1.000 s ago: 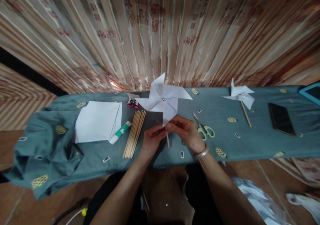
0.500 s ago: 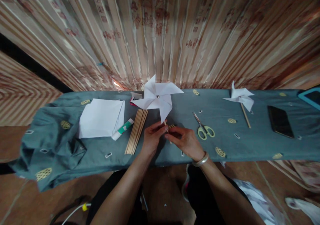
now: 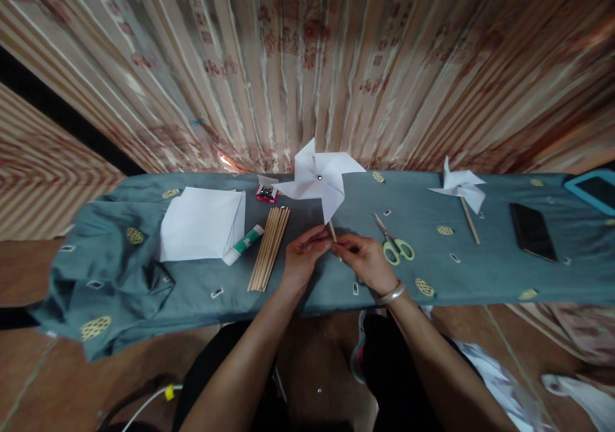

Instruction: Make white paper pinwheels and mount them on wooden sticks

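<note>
A long table point(image 3: 480, 278) under a grey-green cloth point(image 3: 120, 272) with yellow oval motifs spans the view; the cloth bunches and hangs over the table's left end. Behind its far edge hangs a striped, glossy curtain point(image 3: 307, 66) in beige and rust with flower prints. The floor point(image 3: 57, 381) is reddish-brown. Light is dim and warm.

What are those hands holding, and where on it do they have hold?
A white paper pinwheel. Both the left hand and the right hand pinch its wooden stick just below the paper wheel.
</note>
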Tool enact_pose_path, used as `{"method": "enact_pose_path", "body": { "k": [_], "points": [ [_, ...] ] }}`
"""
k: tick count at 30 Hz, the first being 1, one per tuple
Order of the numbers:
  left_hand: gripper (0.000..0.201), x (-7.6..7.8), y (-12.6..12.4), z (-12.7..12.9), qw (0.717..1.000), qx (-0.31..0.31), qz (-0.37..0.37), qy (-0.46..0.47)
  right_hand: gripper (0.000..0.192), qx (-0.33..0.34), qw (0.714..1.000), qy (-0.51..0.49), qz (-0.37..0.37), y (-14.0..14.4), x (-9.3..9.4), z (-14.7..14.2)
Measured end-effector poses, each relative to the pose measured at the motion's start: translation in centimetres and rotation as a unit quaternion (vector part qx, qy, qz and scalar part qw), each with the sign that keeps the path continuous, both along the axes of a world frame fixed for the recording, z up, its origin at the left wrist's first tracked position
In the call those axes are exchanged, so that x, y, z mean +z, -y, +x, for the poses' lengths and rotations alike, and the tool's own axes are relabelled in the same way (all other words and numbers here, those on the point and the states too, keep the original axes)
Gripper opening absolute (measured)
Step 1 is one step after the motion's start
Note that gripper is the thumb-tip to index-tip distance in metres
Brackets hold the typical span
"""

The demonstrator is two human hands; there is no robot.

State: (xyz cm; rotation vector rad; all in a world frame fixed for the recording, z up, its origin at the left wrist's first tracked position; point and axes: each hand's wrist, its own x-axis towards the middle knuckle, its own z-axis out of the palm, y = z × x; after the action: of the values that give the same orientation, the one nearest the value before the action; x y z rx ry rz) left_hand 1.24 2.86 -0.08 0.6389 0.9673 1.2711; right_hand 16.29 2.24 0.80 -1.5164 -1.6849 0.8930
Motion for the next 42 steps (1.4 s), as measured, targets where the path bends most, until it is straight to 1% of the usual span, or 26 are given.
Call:
{"method": "enact_pose_path", "body": {
  "k": [4,9,13,17,19,22,24,26,30,33,35,38,40,42],
  "points": [
    [0.040,-0.1,-0.1,-0.3,1.000,0.000,0.002,-0.010,0.033,-0.032,0.999,0.016,0.006,-1.3,0.2,1.0],
    [0.037,-0.2,-0.1,-0.7,1.000,-0.009,0.007,-0.008,0.037,-0.063,0.993,0.094,0.035,-3.9,2.1,3.5],
    [0.037,-0.2,0.0,-1.1,1.000,-0.012,0.002,-0.002,0.036,-0.117,0.979,0.163,0.038,-5.5,3.8,6.7],
    [0.037,-0.1,0.2,-1.6,1.000,-0.015,-0.002,-0.010,0.033,-0.150,0.959,0.238,0.041,-5.5,4.4,11.3],
    [0.037,-0.1,0.2,-1.9,1.000,-0.014,-0.001,-0.013,0.029,-0.170,0.949,0.264,0.019,-5.0,4.4,13.9],
    [0.037,-0.1,0.4,-2.2,1.000,-0.013,0.000,-0.016,0.021,-0.228,0.922,0.311,-0.024,-4.1,4.2,17.6],
    [0.037,-0.1,0.4,-2.3,1.000,-0.013,-0.001,-0.019,0.019,-0.260,0.906,0.328,-0.068,-3.6,4.3,19.5],
    [0.036,-0.1,0.5,-2.3,1.000,-0.015,-0.003,-0.022,0.019,-0.270,0.895,0.340,-0.098,-3.2,4.5,21.0],
    [0.035,0.0,0.6,-2.1,0.999,-0.018,-0.009,-0.034,0.022,-0.267,0.890,0.349,-0.126,-2.7,4.6,23.2],
    [0.035,0.0,0.5,-1.9,0.999,-0.020,-0.011,-0.039,0.023,-0.273,0.879,0.360,-0.148,-2.8,4.1,24.5],
    [0.035,0.0,0.5,-1.8,0.999,-0.021,-0.011,-0.040,0.023,-0.278,0.870,0.375,-0.160,-3.0,3.6,25.4],
    [0.036,0.0,0.5,-1.6,0.998,-0.024,-0.013,-0.050,0.019,-0.292,0.847,0.409,-0.172,-3.3,2.8,26.5],
    [0.037,-0.1,0.4,-1.5,0.998,-0.026,-0.015,-0.060,0.015,-0.300,0.833,0.431,-0.172,-3.5,2.2,27.2],
    [0.038,-0.2,0.4,-1.4,0.997,-0.027,-0.016,-0.069,0.014,-0.301,0.827,0.446,-0.163,-3.6,1.7,27.8]
  ]
}}
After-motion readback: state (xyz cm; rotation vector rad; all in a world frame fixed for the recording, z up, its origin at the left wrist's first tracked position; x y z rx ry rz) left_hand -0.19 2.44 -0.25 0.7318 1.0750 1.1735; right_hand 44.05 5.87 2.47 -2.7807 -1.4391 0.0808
